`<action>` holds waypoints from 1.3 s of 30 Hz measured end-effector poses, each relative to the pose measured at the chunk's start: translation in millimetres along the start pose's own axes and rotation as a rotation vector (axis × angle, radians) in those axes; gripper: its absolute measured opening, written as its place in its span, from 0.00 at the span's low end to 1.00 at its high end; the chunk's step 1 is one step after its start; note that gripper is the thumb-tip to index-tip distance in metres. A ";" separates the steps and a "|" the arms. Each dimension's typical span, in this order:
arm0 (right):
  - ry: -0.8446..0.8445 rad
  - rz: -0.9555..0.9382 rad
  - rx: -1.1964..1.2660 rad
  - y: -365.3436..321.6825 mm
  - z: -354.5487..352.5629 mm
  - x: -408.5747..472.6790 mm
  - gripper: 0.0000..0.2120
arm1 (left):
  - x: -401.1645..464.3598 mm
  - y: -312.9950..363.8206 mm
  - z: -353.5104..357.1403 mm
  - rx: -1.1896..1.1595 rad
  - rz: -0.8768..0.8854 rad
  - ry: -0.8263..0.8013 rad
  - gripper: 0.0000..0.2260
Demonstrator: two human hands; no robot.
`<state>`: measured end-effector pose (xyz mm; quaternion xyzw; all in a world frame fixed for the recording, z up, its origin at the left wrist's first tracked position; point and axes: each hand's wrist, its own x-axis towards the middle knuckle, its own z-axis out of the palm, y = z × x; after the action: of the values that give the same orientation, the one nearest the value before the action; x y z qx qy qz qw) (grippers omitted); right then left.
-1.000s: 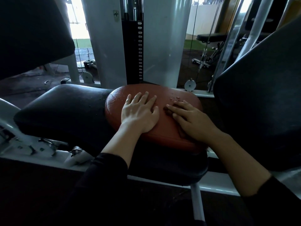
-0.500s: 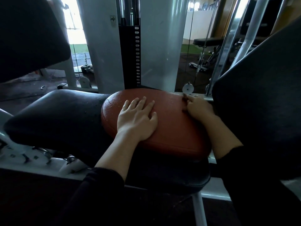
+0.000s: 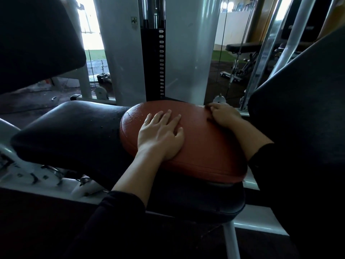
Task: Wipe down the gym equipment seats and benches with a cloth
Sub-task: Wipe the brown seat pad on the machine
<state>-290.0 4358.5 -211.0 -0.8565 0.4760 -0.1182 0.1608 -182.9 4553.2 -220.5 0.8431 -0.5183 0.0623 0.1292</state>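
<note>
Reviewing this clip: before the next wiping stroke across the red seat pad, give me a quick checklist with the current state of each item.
1. Left hand steadying the red seat pad: ok, it lies flat on the pad, fingers straight.
2. Right hand on the pad: ok, at the far right edge, fingers curled.
3. Cloth under the right hand: cannot tell, no cloth is clearly visible.
4. Droplets on the pad: not ok, droplets show at the far left edge.
5. Black pad beside it wiped: cannot tell, too dark.
</note>
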 end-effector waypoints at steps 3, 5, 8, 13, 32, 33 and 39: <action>0.066 0.116 -0.008 16.5 3.4 -15.8 0.20 | -0.6 0.4 0.5 0.000 -0.001 0.011 0.23; 0.062 0.117 -0.060 8.2 11.1 -30.7 0.21 | -1.2 1.2 0.2 -0.003 -0.001 0.021 0.23; 0.086 0.013 -0.124 -13.8 20.3 -38.3 0.22 | -1.1 1.1 0.7 -0.008 -0.004 0.027 0.24; -0.006 -0.135 0.014 -29.9 7.2 -9.6 0.20 | 0.0 0.7 0.7 -0.003 -0.009 0.018 0.24; -0.008 -0.214 -0.084 -43.6 8.2 4.8 0.20 | -2.4 1.0 -1.3 -0.064 0.006 0.069 0.23; -0.017 -0.212 -0.079 -44.5 6.9 6.4 0.20 | -4.7 0.9 -2.6 -0.091 0.014 0.092 0.22; -0.018 -0.219 -0.083 -42.0 8.4 9.6 0.20 | -13.4 -35.7 -15.4 -0.111 -0.140 0.235 0.25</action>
<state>-249.4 4372.5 -202.0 -0.9103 0.3825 -0.1079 0.1157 -156.8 4584.3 -214.5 0.8558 -0.4420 0.1226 0.2393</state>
